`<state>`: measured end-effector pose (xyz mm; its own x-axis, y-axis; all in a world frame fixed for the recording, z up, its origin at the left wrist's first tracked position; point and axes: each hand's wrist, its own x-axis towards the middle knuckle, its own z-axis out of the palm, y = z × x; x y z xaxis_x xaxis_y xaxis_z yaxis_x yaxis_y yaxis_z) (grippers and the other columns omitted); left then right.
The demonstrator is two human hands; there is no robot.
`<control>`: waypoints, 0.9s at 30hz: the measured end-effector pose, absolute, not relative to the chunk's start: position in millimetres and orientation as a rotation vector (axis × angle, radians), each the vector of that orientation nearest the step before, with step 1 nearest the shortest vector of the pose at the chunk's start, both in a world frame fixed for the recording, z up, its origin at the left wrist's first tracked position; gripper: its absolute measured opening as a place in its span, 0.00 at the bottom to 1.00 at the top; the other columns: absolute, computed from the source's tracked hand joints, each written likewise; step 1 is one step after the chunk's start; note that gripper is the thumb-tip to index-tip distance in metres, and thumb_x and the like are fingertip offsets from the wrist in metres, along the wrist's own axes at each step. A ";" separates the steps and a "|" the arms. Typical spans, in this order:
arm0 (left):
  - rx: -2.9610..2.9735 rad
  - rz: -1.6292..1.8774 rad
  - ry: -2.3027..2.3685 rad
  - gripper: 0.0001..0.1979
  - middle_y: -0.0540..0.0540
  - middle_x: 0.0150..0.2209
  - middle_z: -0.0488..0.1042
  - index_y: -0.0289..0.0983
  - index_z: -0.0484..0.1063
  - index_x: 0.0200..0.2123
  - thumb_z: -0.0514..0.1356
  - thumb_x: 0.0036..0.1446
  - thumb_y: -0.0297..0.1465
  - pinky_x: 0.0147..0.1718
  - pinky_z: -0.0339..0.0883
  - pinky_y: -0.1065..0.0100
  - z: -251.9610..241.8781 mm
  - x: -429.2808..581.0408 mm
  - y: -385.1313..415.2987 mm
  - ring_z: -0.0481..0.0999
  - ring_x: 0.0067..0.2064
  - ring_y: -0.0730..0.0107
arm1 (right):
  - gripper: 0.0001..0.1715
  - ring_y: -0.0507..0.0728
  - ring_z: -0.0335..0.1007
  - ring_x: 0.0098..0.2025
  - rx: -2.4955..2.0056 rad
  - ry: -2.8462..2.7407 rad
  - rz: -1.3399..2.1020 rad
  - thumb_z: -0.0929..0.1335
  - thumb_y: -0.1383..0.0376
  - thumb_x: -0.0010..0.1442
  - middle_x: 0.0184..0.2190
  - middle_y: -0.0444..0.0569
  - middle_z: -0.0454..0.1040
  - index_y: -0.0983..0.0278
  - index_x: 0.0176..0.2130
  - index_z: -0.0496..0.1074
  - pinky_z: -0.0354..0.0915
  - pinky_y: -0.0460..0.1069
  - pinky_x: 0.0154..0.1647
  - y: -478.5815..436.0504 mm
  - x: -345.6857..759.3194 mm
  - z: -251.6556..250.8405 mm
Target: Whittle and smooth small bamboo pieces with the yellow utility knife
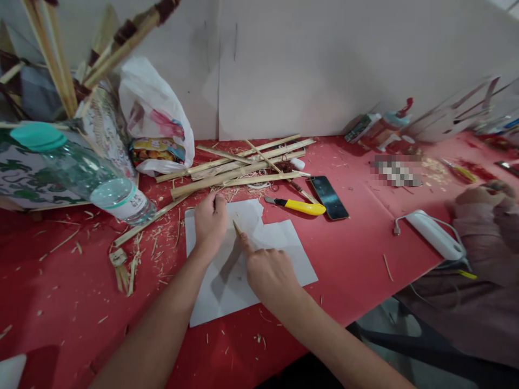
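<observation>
Nearest, my right hand (271, 273) grips a pointed sliver (237, 229) over the paper (295, 254). My left hand (211, 219) is curled on its far left part; I can't tell what it pinches. I judge the point is being worked; next calls for steadiness. Beyond: knife (304, 207), phone (329, 197), sticks (235, 175).

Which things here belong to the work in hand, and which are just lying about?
Apparently in use:
pointed stick, in the right hand
white paper, beneath that hand and the left hand

Apparently just lying about:
phone
plastic bottle
white carrier bag
yellow-handled knife, untouched
</observation>
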<state>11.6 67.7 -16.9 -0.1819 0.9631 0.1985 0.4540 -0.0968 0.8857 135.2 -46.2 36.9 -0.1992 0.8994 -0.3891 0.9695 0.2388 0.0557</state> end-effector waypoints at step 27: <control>1.561 1.310 1.589 0.12 0.49 0.25 0.70 0.40 0.65 0.24 0.51 0.60 0.28 0.32 0.56 0.66 -21.6 11.9 68.8 0.68 0.30 0.65 | 0.33 0.61 0.77 0.30 1.968 2.250 -0.234 0.59 0.67 0.67 0.31 0.53 0.81 0.57 0.69 0.59 0.60 0.50 0.27 -54.6 132.1 25.5</control>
<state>11.9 68.8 -21.6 -0.1737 0.9549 0.2410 0.4186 -0.1499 0.8957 132.1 -54.6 25.5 -0.1325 0.9688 -0.2093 0.9912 0.1305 -0.0231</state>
